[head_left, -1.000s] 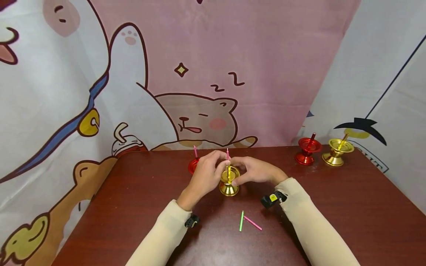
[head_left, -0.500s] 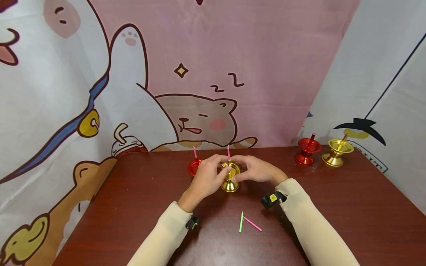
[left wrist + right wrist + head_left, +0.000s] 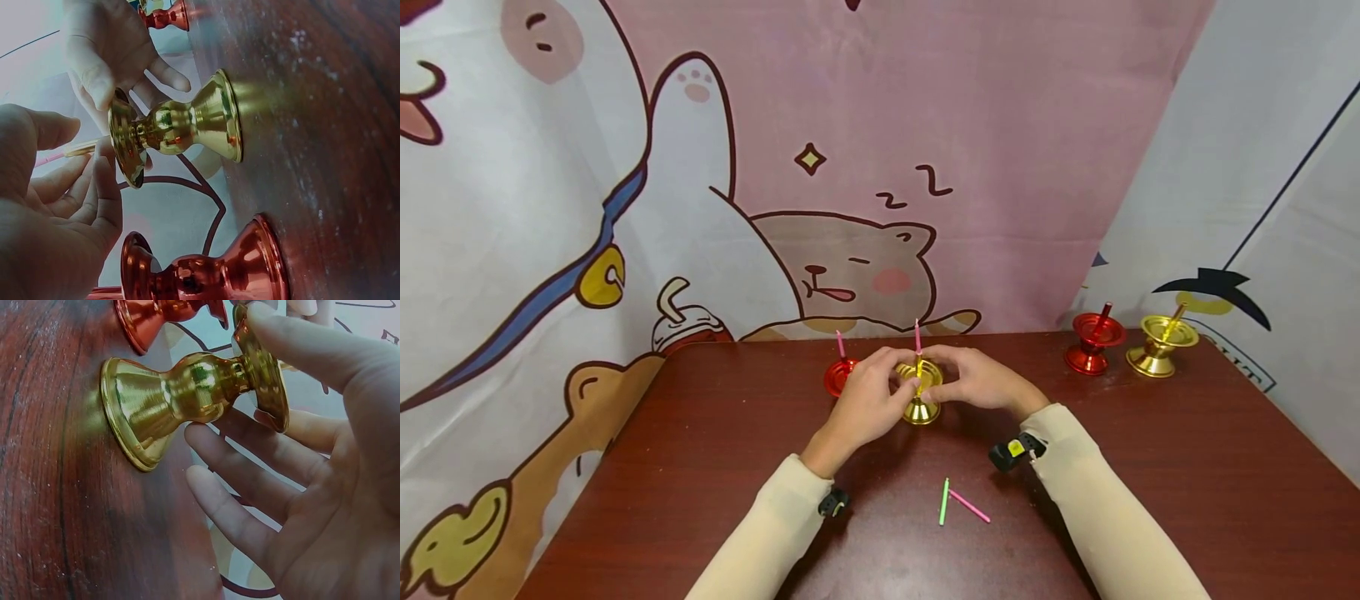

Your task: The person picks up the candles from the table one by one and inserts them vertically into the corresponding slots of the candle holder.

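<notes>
A gold candle holder (image 3: 921, 410) stands upright on the table, with a pink candle (image 3: 917, 337) upright in its gold tube. My left hand (image 3: 868, 393) curls its fingers round the holder's top from the left; in the left wrist view their tips lie at the dish rim (image 3: 128, 140), the thumb apart from it. From the right, my right hand (image 3: 973, 379) grips the dish, thumb on the near rim and fingers behind. A red candle holder (image 3: 837, 379) with a pink candle (image 3: 841, 345) stands to the left, partly hidden by my left hand.
At the far right stand another red candle holder (image 3: 1086, 360) and another gold one (image 3: 1150, 362), no wax candle visible in either. A green candle (image 3: 943, 502) and a pink candle (image 3: 970, 506) lie near the front. A printed cloth (image 3: 1000, 167) hangs behind the table (image 3: 737, 467).
The gold holder with its pink candle has slid away from me, towards the back edge, beside the left red holder. My left hand's fingertips have come away from the candle's lower end.
</notes>
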`<control>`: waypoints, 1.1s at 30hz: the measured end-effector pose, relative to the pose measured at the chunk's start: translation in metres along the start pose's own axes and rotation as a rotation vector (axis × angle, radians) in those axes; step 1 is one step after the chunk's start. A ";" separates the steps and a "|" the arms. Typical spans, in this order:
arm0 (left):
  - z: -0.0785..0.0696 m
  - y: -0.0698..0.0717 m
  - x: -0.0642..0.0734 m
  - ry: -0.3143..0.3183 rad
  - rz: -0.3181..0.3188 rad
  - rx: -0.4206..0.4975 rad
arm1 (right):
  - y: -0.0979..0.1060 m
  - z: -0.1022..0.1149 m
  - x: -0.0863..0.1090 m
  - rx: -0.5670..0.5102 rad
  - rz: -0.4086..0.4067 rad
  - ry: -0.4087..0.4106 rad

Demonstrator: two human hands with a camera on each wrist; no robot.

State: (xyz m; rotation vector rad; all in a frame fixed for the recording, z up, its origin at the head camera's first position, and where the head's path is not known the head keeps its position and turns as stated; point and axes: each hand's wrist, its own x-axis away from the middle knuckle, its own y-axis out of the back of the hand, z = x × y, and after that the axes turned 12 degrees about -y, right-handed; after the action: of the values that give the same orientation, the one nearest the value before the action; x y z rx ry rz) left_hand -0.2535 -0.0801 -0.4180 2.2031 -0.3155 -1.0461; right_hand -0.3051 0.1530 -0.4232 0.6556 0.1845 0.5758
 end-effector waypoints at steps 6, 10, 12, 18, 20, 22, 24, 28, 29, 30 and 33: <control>-0.001 0.002 0.000 0.005 -0.019 0.015 | 0.008 -0.002 0.005 -0.015 -0.003 -0.022; -0.006 0.005 -0.001 0.005 -0.072 0.055 | 0.027 -0.004 0.016 -0.044 -0.076 -0.062; -0.009 0.006 -0.003 0.001 -0.109 0.073 | 0.040 -0.005 0.023 -0.045 -0.146 -0.089; -0.028 0.013 -0.007 -0.049 -0.170 0.142 | 0.078 -0.013 0.051 -0.092 -0.361 -0.154; -0.038 0.015 -0.007 -0.077 -0.146 0.170 | 0.090 -0.018 0.063 -0.125 -0.427 -0.172; -0.047 0.015 -0.007 -0.102 -0.091 0.175 | 0.101 -0.025 0.075 -0.173 -0.492 -0.176; -0.056 0.016 -0.007 -0.113 0.014 0.169 | 0.111 -0.033 0.086 -0.211 -0.558 -0.200; -0.068 0.013 -0.003 -0.113 0.330 0.126 | 0.126 -0.046 0.107 -0.303 -0.663 -0.235; -0.070 0.012 -0.002 -0.110 0.410 0.111 | 0.129 -0.050 0.112 -0.314 -0.691 -0.255; -0.071 0.009 -0.001 -0.103 0.484 0.099 | 0.132 -0.053 0.117 -0.339 -0.715 -0.261; -0.070 0.001 0.003 -0.068 0.649 0.038 | 0.137 -0.063 0.128 -0.422 -0.779 -0.284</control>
State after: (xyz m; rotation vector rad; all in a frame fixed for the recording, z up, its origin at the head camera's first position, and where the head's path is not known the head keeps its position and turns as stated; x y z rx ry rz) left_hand -0.1978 -0.0492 -0.3876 1.8854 -1.0057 -0.7473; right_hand -0.2811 0.3453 -0.3854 0.2101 0.0370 -0.2315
